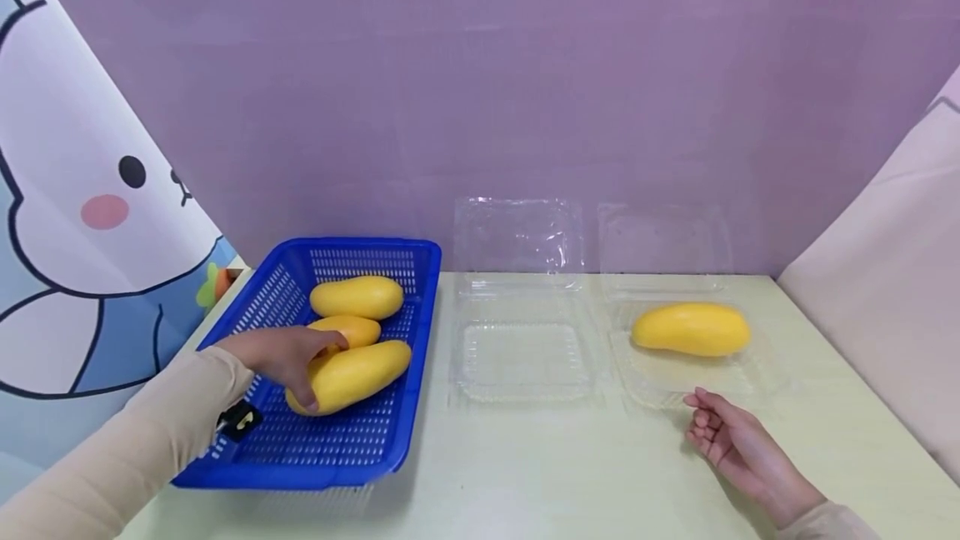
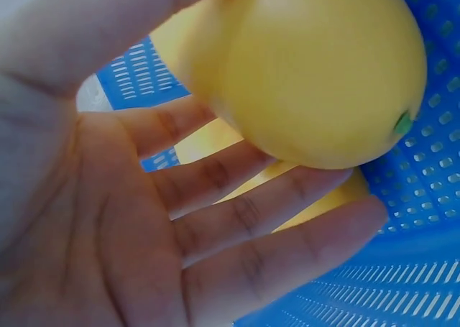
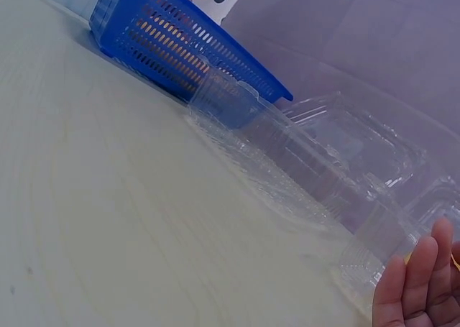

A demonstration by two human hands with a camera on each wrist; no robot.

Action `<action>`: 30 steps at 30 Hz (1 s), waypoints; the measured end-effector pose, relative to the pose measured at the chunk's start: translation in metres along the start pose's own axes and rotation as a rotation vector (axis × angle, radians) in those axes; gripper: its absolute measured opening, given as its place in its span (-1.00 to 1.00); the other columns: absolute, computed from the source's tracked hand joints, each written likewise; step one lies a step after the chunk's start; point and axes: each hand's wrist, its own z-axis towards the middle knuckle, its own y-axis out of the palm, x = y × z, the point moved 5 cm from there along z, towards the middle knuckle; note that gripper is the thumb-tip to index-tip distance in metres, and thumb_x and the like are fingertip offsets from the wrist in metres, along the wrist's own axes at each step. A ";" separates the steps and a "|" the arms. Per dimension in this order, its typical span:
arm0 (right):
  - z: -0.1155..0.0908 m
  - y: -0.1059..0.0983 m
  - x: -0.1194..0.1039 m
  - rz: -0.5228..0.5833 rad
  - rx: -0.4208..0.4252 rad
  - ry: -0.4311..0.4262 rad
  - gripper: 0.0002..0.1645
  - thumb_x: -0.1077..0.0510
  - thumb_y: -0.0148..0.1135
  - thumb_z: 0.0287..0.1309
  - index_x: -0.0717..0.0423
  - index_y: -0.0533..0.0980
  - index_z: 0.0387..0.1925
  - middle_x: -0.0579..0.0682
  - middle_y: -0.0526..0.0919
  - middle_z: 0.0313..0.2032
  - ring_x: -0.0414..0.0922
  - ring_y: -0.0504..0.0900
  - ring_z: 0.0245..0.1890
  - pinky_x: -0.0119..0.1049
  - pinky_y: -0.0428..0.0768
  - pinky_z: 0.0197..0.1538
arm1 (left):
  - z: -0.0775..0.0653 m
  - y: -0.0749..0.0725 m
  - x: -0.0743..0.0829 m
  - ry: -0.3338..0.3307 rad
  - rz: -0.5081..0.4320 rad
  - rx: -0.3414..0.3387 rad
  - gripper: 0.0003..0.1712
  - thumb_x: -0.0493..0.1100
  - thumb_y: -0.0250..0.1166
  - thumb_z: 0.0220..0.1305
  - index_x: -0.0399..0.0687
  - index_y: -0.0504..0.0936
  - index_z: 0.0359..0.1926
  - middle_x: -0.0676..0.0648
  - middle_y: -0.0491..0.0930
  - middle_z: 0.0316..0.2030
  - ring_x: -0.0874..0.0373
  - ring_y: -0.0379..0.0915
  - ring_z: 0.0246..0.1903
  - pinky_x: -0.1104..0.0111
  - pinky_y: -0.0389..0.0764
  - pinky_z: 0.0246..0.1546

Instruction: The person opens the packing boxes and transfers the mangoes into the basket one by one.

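My left hand reaches into a blue basket and grips the nearest yellow oblong fruit, thumb on its near side and fingers on its far side. In the left wrist view this fruit shows a small green tip, and it hides some fingertips. Two more such fruits lie behind it: a middle one, partly covered by the hand, and a far one. My right hand holds nothing, its fingers loosely curled by the front edge of the right clear plastic box. Another yellow fruit lies in that box.
Left of the right box stands a second clear plastic box, its lid raised against the purple backdrop. The right box's lid is raised likewise. A cartoon-printed cloth hangs at the left, beside the pale table.
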 end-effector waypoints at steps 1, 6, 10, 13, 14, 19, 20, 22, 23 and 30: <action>0.000 0.000 0.000 0.001 -0.004 0.004 -0.51 0.12 -0.23 0.46 0.09 0.65 -0.32 -0.17 0.61 -0.49 -0.31 0.56 -0.47 -0.47 0.60 -0.22 | 0.000 0.000 0.000 -0.001 -0.007 -0.005 -0.03 -0.17 0.58 -0.26 -0.08 0.33 0.25 -0.09 0.46 -0.03 -0.06 0.33 -0.08 -0.13 0.43 0.03; 0.000 0.000 0.000 -0.004 -0.009 0.011 -0.51 0.12 -0.23 0.46 0.08 0.66 -0.31 -0.17 0.61 -0.49 -0.33 0.55 -0.47 -0.48 0.59 -0.25 | -0.003 -0.003 0.002 0.012 -0.004 -0.019 -0.06 -0.20 0.56 -0.24 -0.13 0.35 0.24 -0.14 0.44 0.04 -0.12 0.31 -0.02 -0.17 0.36 0.07; -0.001 0.001 0.000 -0.009 -0.013 0.020 -0.51 0.11 -0.22 0.46 0.07 0.67 -0.29 -0.18 0.61 -0.49 -0.34 0.55 -0.47 -0.49 0.59 -0.24 | -0.004 -0.004 0.002 0.009 0.015 -0.021 -0.06 -0.15 0.57 -0.23 -0.13 0.36 0.25 -0.13 0.45 0.04 -0.12 0.32 0.00 -0.16 0.37 0.07; -0.003 0.001 -0.001 -0.016 -0.018 0.026 -0.50 0.10 -0.22 0.46 0.07 0.68 -0.27 -0.19 0.61 -0.49 -0.35 0.56 -0.46 -0.49 0.59 -0.23 | -0.005 -0.005 0.002 0.018 0.030 -0.019 -0.05 -0.12 0.57 -0.22 -0.13 0.35 0.26 -0.10 0.46 0.00 -0.09 0.35 -0.03 -0.12 0.42 0.04; -0.003 0.001 -0.001 -0.016 -0.020 0.027 -0.51 0.10 -0.22 0.46 0.07 0.68 -0.26 -0.19 0.62 -0.49 -0.35 0.56 -0.46 -0.49 0.59 -0.22 | -0.005 -0.006 0.002 0.019 0.026 -0.017 -0.05 -0.12 0.57 -0.22 -0.12 0.35 0.26 -0.09 0.46 -0.01 -0.07 0.35 -0.04 -0.11 0.44 0.02; 0.000 0.000 -0.002 -0.026 -0.029 0.019 -0.52 0.10 -0.20 0.46 0.07 0.69 -0.24 -0.18 0.62 -0.48 -0.36 0.57 -0.46 -0.49 0.60 -0.22 | -0.007 -0.013 0.003 0.030 -0.003 0.000 -0.07 -0.12 0.56 -0.19 -0.08 0.35 0.27 -0.09 0.45 0.00 -0.02 0.40 -0.09 -0.01 0.54 -0.06; 0.001 0.000 -0.003 -0.025 -0.032 0.017 -0.52 0.10 -0.20 0.46 0.07 0.68 -0.24 -0.18 0.62 -0.47 -0.36 0.57 -0.45 -0.49 0.60 -0.22 | -0.008 -0.015 0.004 0.039 -0.008 0.007 -0.08 -0.13 0.55 -0.18 -0.07 0.35 0.26 -0.09 0.45 -0.01 -0.02 0.42 -0.09 0.00 0.55 -0.08; 0.001 -0.001 -0.003 -0.020 -0.038 0.015 -0.52 0.10 -0.20 0.46 0.08 0.68 -0.24 -0.18 0.62 -0.47 -0.36 0.57 -0.45 -0.49 0.59 -0.22 | -0.009 -0.019 0.007 0.076 0.001 0.029 -0.11 -0.15 0.54 -0.16 -0.08 0.36 0.25 -0.09 0.46 -0.02 -0.03 0.45 -0.12 0.04 0.57 -0.12; 0.001 -0.001 -0.003 -0.018 -0.045 0.016 -0.52 0.10 -0.21 0.46 0.08 0.68 -0.23 -0.18 0.62 -0.47 -0.35 0.57 -0.45 -0.49 0.59 -0.23 | -0.009 -0.021 0.009 0.100 0.010 0.048 -0.14 -0.15 0.53 -0.14 -0.09 0.38 0.25 -0.09 0.48 -0.03 -0.03 0.46 -0.12 0.05 0.58 -0.13; -0.001 -0.004 0.000 -0.015 -0.063 0.038 -0.49 0.11 -0.26 0.48 0.08 0.67 -0.21 -0.18 0.62 -0.45 -0.35 0.55 -0.44 -0.50 0.58 -0.25 | -0.006 -0.038 0.023 0.205 0.075 0.202 -0.31 -0.15 0.44 0.03 -0.14 0.44 0.21 -0.08 0.57 -0.05 -0.08 0.49 -0.06 0.11 0.60 -0.14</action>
